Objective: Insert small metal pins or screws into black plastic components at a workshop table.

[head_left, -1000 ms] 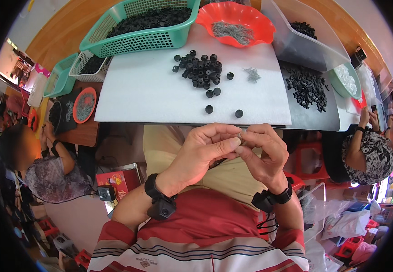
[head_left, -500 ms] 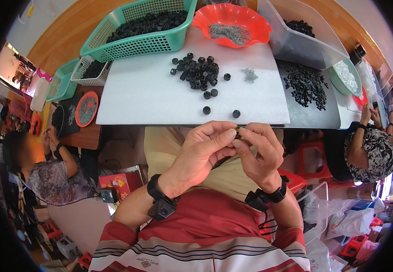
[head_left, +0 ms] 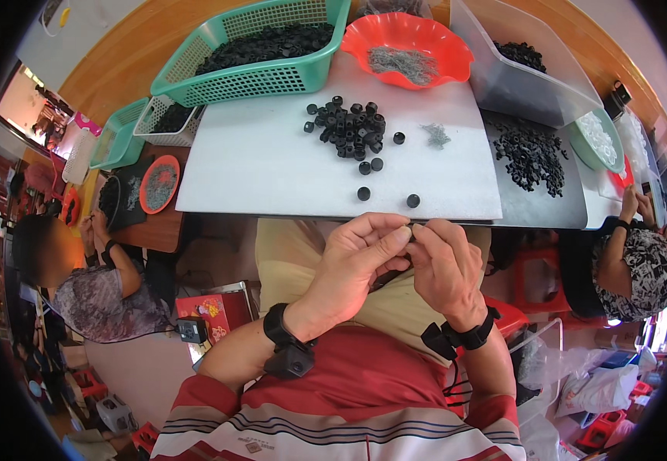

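Past the table's [head_left: 264, 180] near edge, left hand [head_left: 358, 260] and right hand [head_left: 450, 269] are pinching a dark bit [head_left: 412, 233]; loosening could be dropping it.

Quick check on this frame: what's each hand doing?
Left hand: closed, pinching a small dark part, mostly hidden.
Right hand: closed on the same part.

From the left one of two wide fisheye cameras on my head, I look steeply down over my shirt [head_left: 341, 376] at the near edge. My left hand [head_left: 352, 265] and right hand [head_left: 450, 269] sit close, mid-view; the white mat [head_left: 256, 169] lies beyond, the green basket [head_left: 245, 88] at the far side. The view spreads wide enough to catch a seated person [head_left: 110, 300] left and another person [head_left: 641, 269] right.
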Available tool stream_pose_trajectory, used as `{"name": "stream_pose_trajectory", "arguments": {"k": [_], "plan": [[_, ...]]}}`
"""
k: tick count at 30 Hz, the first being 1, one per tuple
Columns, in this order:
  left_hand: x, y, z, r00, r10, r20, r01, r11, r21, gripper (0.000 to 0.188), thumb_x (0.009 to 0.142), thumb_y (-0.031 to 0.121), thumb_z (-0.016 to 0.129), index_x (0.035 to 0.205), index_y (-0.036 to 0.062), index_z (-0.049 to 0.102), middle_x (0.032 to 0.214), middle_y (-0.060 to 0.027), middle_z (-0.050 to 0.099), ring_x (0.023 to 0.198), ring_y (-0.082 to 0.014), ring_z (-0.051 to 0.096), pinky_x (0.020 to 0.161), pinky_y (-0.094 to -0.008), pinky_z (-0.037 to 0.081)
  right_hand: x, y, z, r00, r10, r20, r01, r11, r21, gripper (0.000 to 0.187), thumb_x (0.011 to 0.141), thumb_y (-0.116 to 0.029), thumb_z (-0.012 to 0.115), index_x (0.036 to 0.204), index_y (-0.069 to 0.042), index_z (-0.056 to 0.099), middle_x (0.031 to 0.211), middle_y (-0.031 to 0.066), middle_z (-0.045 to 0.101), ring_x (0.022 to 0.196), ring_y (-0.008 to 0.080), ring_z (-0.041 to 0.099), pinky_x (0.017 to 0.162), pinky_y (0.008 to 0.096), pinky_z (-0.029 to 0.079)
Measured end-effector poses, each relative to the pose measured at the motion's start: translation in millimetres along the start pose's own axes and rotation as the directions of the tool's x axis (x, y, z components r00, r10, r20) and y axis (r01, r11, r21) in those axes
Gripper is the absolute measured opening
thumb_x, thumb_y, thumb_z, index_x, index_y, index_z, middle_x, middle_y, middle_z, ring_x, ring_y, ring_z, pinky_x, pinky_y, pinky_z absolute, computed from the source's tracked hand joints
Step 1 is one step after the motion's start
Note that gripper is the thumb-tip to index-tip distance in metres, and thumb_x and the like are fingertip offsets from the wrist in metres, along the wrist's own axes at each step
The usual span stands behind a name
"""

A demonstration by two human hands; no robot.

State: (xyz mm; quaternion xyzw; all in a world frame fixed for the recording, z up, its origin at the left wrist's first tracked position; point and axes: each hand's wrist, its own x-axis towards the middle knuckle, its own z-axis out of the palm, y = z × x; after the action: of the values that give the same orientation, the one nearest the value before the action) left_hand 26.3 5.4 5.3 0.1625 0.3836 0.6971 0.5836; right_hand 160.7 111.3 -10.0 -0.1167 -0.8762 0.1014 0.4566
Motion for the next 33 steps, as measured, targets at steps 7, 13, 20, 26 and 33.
{"name": "stream_pose_trajectory", "arguments": {"k": [7,13,20,26,33], "plan": [[-1.5,1.2,0.4,0.948,0.316,-0.031,-0.273,0.863,0.426,0.026,0.097,0.009,0.069,0.12,-0.0013,0.064,0.104,-0.0083,0.072,0.086,-0.0119,0.069,0.077,-0.025,0.057,-3.6,2.8,0.4,0.997,0.048,-0.063,-0.045,0.998,0.047,0.028,0.087,-0.004,0.075,0.112,-0.003,0.063,0.099,0.0118,0.063,0.069,0.0232,0.066,0.055,0.0321,0.054],[19.6,33.0,-21.1,0.662,0.658,0.359,-0.304,-0.203,0.931,0.021,0.087,0.007,0.075,0.107,0.0006,0.071,0.1,-0.013,0.071,0.093,-0.0267,0.068,0.08,-0.0336,0.055,-7.7,7.9,-4.4,0.982,0.172,-0.079,-0.159,0.977,0.145,0.023,0.091,-0.007,0.073,0.111,-0.001,0.062,0.099,0.0141,0.064,0.066,0.0211,0.066,0.055,0.0298,0.053],[33.2,36.5,-32.6,0.762,0.531,0.371,-0.238,-0.303,0.923,0.016,0.089,0.013,0.071,0.101,0.0027,0.072,0.104,-0.0092,0.071,0.094,-0.0301,0.064,0.082,-0.0399,0.053,-9.8,6.1,-6.9,0.968,0.242,-0.073,-0.216,0.942,0.257,0.023,0.09,-0.002,0.073,0.11,0.001,0.063,0.099,0.0145,0.064,0.067,0.0191,0.066,0.056,0.029,0.053],[30.6,41.4,-33.2,0.786,0.462,0.412,-0.339,-0.234,0.911,0.013,0.084,0.009,0.074,0.095,0.0032,0.073,0.1,-0.0087,0.073,0.092,-0.0296,0.066,0.082,-0.0389,0.053,-11.3,5.6,-9.5,0.957,0.286,-0.045,-0.257,0.913,0.317,0.023,0.089,-0.001,0.073,0.11,0.001,0.063,0.099,0.0146,0.064,0.07,0.019,0.067,0.058,0.0284,0.054],[27.7,40.9,-34.0,0.761,0.443,0.474,-0.409,-0.239,0.881,0.015,0.081,0.007,0.077,0.095,0.0025,0.072,0.099,-0.0102,0.073,0.091,-0.0296,0.067,0.079,-0.0375,0.054,-13.8,5.8,-9.7,0.95,0.31,-0.039,-0.277,0.894,0.353,0.023,0.089,-0.001,0.074,0.11,0.001,0.063,0.1,0.0144,0.064,0.07,0.0183,0.066,0.058,0.028,0.053]]}}
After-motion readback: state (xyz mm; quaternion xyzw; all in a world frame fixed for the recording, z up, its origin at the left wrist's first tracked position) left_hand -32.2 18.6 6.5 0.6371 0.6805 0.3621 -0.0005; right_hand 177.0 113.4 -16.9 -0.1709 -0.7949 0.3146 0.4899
